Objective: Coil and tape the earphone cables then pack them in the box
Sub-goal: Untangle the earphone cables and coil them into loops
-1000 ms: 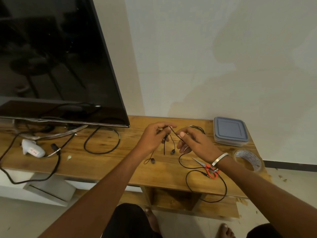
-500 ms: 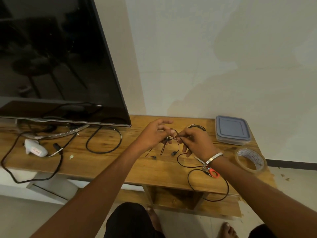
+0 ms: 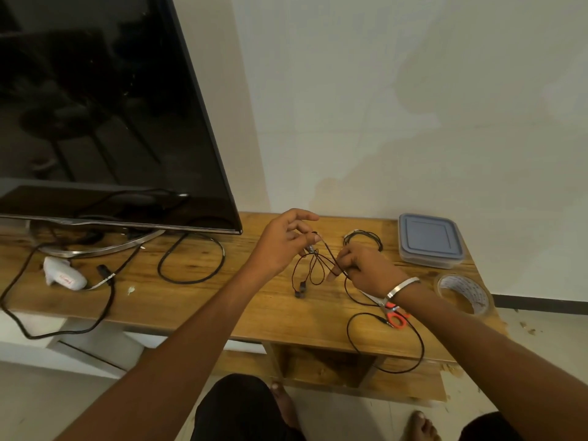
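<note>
A thin black earphone cable [image 3: 321,265] hangs between my two hands above the wooden table [image 3: 222,307]. My left hand [image 3: 280,246] pinches it near a small connector, other fingers spread. My right hand [image 3: 369,268] grips the cable lower down. Two earbuds [image 3: 300,289] dangle to the table, and the cable's tail loops off the front edge [image 3: 397,348]. A second earphone cable [image 3: 364,238] lies coiled behind my right hand. The grey lidded box [image 3: 429,240] is at the back right, shut. A tape roll [image 3: 463,297] lies at the right edge.
Orange-handled scissors [image 3: 393,315] lie under my right wrist. A large TV [image 3: 105,116] stands on the left, with a black power cord [image 3: 191,262] and a white device [image 3: 62,275] beside its stand. My feet are on the floor below the table.
My hands have moved a little apart, stretching the cable between them. The earbuds now hang lower, side by side on the table.
</note>
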Demonstrator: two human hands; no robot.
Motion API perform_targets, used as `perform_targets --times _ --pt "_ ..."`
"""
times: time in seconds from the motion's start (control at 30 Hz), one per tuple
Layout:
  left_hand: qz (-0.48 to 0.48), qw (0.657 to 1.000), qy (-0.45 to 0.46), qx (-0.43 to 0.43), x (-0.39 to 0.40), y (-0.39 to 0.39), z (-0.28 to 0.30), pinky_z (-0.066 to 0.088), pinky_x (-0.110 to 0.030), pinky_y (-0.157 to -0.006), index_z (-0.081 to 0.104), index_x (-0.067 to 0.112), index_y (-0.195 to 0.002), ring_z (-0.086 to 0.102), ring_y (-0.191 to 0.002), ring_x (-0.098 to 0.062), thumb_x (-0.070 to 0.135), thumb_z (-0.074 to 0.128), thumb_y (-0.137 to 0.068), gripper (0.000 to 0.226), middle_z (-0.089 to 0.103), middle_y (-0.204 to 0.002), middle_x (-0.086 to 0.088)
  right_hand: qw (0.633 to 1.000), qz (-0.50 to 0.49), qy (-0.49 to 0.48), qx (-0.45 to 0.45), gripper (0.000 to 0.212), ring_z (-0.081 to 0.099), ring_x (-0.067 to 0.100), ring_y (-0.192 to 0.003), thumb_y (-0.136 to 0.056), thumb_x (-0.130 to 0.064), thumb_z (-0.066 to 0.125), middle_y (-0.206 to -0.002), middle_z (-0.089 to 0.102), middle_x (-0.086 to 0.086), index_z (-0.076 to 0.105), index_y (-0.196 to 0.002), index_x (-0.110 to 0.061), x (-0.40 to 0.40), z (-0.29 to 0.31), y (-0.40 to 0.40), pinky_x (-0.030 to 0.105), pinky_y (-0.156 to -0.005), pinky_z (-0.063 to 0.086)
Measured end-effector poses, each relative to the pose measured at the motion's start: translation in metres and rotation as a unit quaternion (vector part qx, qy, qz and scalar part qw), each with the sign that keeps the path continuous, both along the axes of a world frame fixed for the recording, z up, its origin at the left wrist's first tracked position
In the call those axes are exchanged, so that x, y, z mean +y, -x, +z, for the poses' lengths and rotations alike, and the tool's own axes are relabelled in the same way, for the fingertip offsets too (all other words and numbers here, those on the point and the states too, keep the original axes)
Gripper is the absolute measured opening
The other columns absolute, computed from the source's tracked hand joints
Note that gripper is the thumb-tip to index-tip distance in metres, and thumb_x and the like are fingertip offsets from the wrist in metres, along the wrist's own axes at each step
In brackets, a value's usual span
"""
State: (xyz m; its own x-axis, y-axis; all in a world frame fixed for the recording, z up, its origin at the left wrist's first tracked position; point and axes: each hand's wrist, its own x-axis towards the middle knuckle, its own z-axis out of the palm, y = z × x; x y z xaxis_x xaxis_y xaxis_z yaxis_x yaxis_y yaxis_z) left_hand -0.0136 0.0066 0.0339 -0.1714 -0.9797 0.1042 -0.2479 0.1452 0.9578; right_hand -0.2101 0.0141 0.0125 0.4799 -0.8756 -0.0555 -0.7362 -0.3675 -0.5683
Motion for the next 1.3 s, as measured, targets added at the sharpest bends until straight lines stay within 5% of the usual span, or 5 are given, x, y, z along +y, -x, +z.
perform_targets --times 0.27,0.8,1.03,1.13,1.3 --pt "-0.009 1.0 0.006 -0.011 0.005 -0.003 0.004 0.056 -0.026 -0.06 0.063 0.014 -0.112 0.066 -0.069 -0.011 0.007 0.074 -0.083 0.032 0.066 -0.082 -0.004 0.942 -0.115 -0.189 -0.252 0.029 0.065 0.026 -0.06 -0.091 -0.005 0.056 -0.099 0.069 0.004 0.039 -0.11 -0.019 0.008 0.007 -0.004 0.03 -0.043 0.049" --pt "-0.068 0.948 0.118 -0.288 -0.004 -0.007 0.035 0.048 -0.012 -0.072 0.062 0.021 -0.114 0.061 -0.079 0.002 0.009 0.068 -0.088 0.03 0.062 -0.088 0.009 0.924 -0.101 -0.106 -0.352 0.012 0.068 0.02 -0.073 -0.09 -0.002 0.057 -0.087 0.065 0.006 0.066 -0.093 -0.009 0.013 0.009 -0.018 0.031 -0.057 0.059" --pt "-0.026 0.936 0.173 -0.305 -0.007 -0.013 0.041 0.045 -0.011 -0.07 0.058 0.019 -0.121 0.056 -0.079 -0.006 0.008 0.071 -0.086 0.039 0.056 -0.104 0.006 0.999 -0.043 -0.016 -0.012 0.057 0.059 0.017 -0.103 -0.091 0.0 0.045 -0.115 0.06 -0.003 0.038 -0.141 -0.027 0.01 0.006 -0.015 0.025 -0.082 0.05" --pt "-0.011 0.93 0.194 -0.311 -0.008 -0.012 0.04 0.044 -0.005 -0.071 0.059 0.018 -0.12 0.052 -0.077 -0.005 0.009 0.072 -0.085 0.039 0.049 -0.112 0.007 0.993 -0.095 -0.027 -0.064 0.079 0.06 0.02 -0.095 -0.088 0.002 0.049 -0.104 0.061 0.002 0.005 -0.149 -0.021 0.013 0.002 -0.019 0.028 -0.077 0.048" --pt "0.029 0.907 0.215 -0.36 -0.013 -0.017 0.04 0.037 0.002 -0.074 0.057 0.012 -0.131 0.046 -0.08 -0.005 0.002 0.062 -0.091 0.042 0.048 -0.122 -0.001 0.97 -0.102 0.077 -0.205 0.026 0.057 0.017 -0.064 -0.093 -0.043 0.047 -0.074 0.062 0.005 0.056 -0.107 -0.023 0.016 0.008 -0.009 0.032 -0.059 0.045"
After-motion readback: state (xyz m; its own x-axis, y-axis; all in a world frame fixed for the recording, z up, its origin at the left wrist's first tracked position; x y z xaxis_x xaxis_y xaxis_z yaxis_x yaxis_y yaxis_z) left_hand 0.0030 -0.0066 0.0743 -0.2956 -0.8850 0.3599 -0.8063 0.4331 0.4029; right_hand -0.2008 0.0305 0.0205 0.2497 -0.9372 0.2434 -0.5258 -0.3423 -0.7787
